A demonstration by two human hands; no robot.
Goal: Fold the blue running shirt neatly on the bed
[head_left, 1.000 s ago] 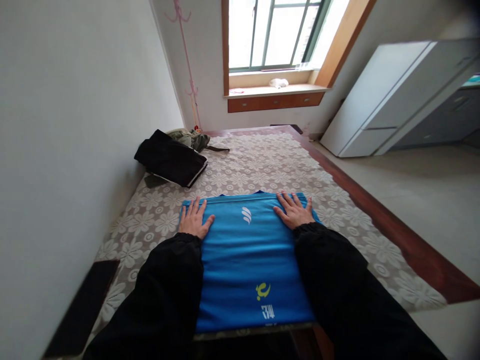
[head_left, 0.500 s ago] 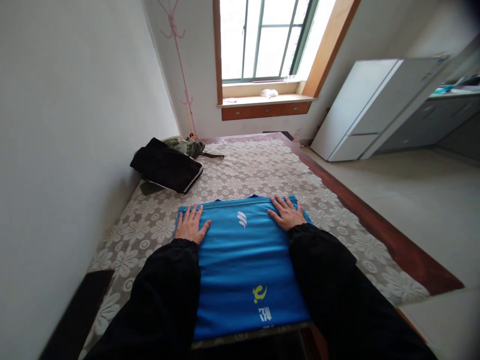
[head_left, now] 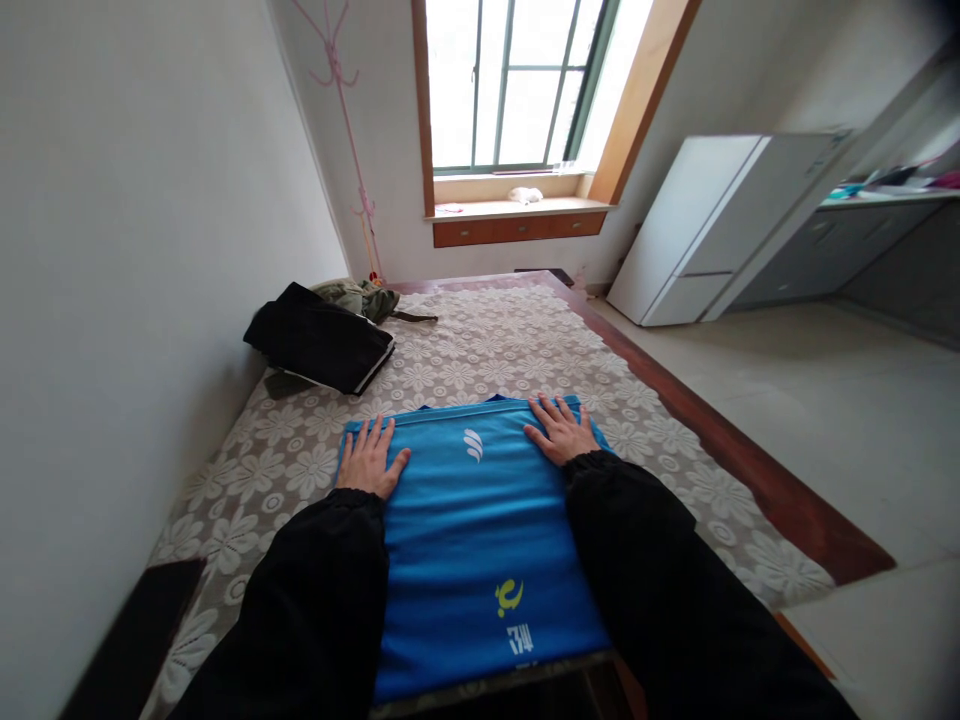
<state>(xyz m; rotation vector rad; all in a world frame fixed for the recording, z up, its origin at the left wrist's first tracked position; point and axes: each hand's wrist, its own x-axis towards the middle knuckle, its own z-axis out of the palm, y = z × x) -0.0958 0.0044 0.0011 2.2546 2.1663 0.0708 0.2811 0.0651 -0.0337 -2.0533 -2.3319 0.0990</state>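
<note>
Head view: left hand (head_left: 367,462) lies flat, fingers spread, gripping nothing, on the blue garment (head_left: 480,545) at 10 o'clock; right hand (head_left: 559,435) does likewise at 1 o'clock, garment folded on the floral bedcover (head_left: 495,340). Best to keep palm pressure even and smooth outward. Versus earlier frame: hands unchanged, camera tilted slightly.

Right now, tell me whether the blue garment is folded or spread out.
Folded: the blue garment lies as a neat rectangle with straight edges, both hands flat on its far corners.
</note>
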